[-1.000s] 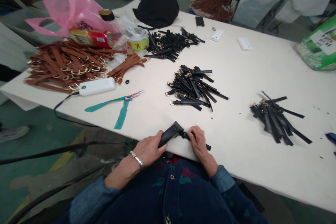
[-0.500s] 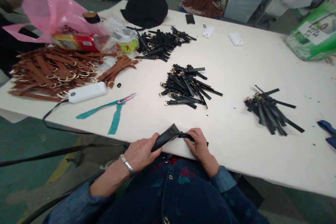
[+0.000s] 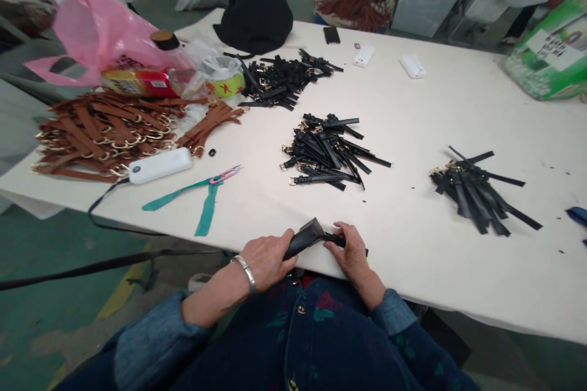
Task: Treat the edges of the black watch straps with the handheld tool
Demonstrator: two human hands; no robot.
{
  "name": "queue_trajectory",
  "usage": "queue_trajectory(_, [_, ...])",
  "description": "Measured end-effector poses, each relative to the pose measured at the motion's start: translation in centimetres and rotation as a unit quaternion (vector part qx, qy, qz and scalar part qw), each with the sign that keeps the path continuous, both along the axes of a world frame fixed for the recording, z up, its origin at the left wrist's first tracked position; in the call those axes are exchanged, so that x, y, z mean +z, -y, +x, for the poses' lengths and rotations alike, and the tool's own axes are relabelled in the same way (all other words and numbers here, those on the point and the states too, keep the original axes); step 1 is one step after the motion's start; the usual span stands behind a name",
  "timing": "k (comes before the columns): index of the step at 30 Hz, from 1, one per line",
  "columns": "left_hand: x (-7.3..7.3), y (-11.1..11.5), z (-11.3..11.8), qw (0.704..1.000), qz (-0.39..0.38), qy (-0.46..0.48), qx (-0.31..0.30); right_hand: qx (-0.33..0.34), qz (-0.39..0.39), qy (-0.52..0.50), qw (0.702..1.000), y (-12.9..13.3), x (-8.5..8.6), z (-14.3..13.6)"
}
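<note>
My left hand (image 3: 268, 258), with a silver bracelet at the wrist, grips a broad black strap (image 3: 305, 238) near the table's front edge. The strap's wide end points up and to the right. Close beside it, my right hand (image 3: 352, 253) pinches a narrow black strap piece (image 3: 337, 239) that meets the wide end; its tip shows past my fingers. Beyond my hands lies a pile of black buckled straps (image 3: 328, 149). Farther back is another black strap pile (image 3: 279, 80), and to the right a smaller bunch of black straps (image 3: 477, 192).
Brown straps (image 3: 105, 128) and a white power bank (image 3: 160, 165) lie left, near pink-handled snips (image 3: 227, 175) with teal ribbon. Behind are a pink bag (image 3: 101, 30), bottle (image 3: 137, 81) and black cap (image 3: 257, 19). A green bag (image 3: 553, 52) stands on the right of the white table (image 3: 435, 116).
My left hand and the broad strap have moved a little to the right, nearer my right hand. The right hand has hardly moved. The view has shifted slightly.
</note>
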State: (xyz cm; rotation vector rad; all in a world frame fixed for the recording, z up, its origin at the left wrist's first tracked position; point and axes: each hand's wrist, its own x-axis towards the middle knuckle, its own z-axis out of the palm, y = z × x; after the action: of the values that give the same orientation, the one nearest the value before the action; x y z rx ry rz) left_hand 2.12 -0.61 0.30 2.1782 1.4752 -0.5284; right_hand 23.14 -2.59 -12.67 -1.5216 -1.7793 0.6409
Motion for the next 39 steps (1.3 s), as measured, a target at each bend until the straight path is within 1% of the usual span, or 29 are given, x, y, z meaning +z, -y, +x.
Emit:
queue_trajectory(5, [0.0,-0.7,1.7,1.0,-0.003,0.017,0.019,-0.006,-0.008,0.003,1.0,0.1,0.0,-0.1])
queue_trajectory(8, [0.2,-1.3,2.1,0.999,-0.014,0.02,0.025,-0.013,-0.005,-0.001,1.0,0.1,0.0,-0.1])
queue_trajectory(11, [0.2,-1.7,1.3,0.999,-0.015,0.015,0.033,-0.012,-0.007,-0.007,1.0,0.1,-0.1,-0.1])
queue_trajectory(14, [0.1,-1.5,-0.2,0.999,-0.004,-0.002,0.049,-0.005,-0.007,-0.009,1.0,0.1,-0.2,0.1])
queue_trajectory(17, [0.1,-1.0,-1.3,0.999,-0.018,0.006,0.038,0.007,-0.001,0.0,1.0,0.1,-0.1,0.2])
queue_trajectory(19, [0.2,-0.6,-1.3,0.999,-0.025,0.014,0.022,0.011,0.001,0.007,1.0,0.1,0.0,0.2])
queue_trajectory(21, [0.1,-0.4,-0.6,1.0,-0.02,0.011,0.015,0.011,0.003,0.009,1.0,0.0,0.1,0.2])
queue_trajectory(25, [-0.3,-0.2,0.7,1.0,0.007,0.004,0.019,0.017,0.005,0.009,1.0,0.0,0.3,0.3])
queue_trajectory(29, [-0.1,0.0,0.3,1.0,-0.001,0.014,0.019,0.046,0.013,0.024,0.999,0.2,0.6,0.7])
queue_trajectory(31, [0.3,0.3,-0.2,1.0,-0.012,0.013,0.019,0.057,0.019,0.032,0.998,0.3,0.7,0.8])
queue_trajectory(34, [1.0,0.6,-0.7,0.999,-0.029,0.009,0.012,0.054,0.02,0.03,0.998,0.4,0.9,1.1])
queue_trajectory(36, [1.2,0.7,-0.6,1.0,-0.03,0.006,0.001,0.051,0.016,0.019,0.998,0.3,1.0,1.3])
queue_trajectory(39, [1.1,0.9,0.0,1.0,-0.02,-0.009,-0.014,0.078,0.006,0.004,0.997,0.2,1.3,1.7])
